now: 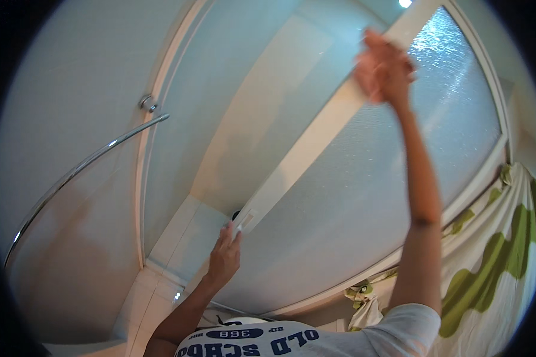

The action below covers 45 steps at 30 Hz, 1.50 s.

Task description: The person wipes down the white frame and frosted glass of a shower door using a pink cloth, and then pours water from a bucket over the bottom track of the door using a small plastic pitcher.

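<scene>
A sliding shower door with a white frame (pixel 312 138) and a frosted textured panel (pixel 339 192) stands before me. My right hand (pixel 384 67), blurred, is raised at the upper part of the white frame post; something pale pink may be in it, but the blur hides what it is. Lower down, my left hand (pixel 225 254) rests with its fingers on the same post, just below a small rectangular recess (pixel 247 219). A dark round thing (pixel 236 215) shows partly behind the post beside its fingertips.
A curved chrome bar (pixel 85 163) and a round metal knob (pixel 148 103) are at the left. White tiles (pixel 178 250) lie at the lower left. A white and green patterned curtain (pixel 482 267) hangs gathered at the right. A bright light (pixel 404 3) shines above.
</scene>
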Tool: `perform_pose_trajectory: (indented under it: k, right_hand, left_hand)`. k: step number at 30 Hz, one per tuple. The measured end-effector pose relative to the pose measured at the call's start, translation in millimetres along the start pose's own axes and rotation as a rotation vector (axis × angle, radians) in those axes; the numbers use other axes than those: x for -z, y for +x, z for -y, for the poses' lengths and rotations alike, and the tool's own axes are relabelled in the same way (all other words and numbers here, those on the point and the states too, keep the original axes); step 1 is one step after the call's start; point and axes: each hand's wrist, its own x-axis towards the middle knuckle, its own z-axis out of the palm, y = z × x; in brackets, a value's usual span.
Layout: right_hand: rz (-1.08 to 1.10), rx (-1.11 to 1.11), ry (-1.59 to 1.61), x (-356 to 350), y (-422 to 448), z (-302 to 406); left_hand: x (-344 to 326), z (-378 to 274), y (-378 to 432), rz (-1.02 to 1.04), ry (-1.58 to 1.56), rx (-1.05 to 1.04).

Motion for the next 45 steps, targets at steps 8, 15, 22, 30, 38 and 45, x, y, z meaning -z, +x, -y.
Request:
perform_pose_trajectory:
  k: [8,15,22,30,38,45]
  right_hand:
    - [0.145,0.182,-0.464,14,25,-45]
    - [0.476,0.185,0.085,-72,-85,212]
    - [0.657,0.214,0.425,-140,-148,357]
    - [1.222,0.504,0.159,-177,-198,461]
    - [1.039,0.226,0.368,-258,-325,603]
    - [1.399,0.469,0.427,-311,-381,746]
  left_hand:
    - [-16,-23,-6,0.117,-0.036,-0.058]
    - [8,4,-29,0.075,-0.020,-0.032]
    - [21,15,-53,0.172,0.035,0.104]
    - [24,42,-100,0.333,0.011,0.243]
    - [7,77,-139,0.505,-0.012,0.376]
    - [-14,113,-215,0.542,0.027,0.645]
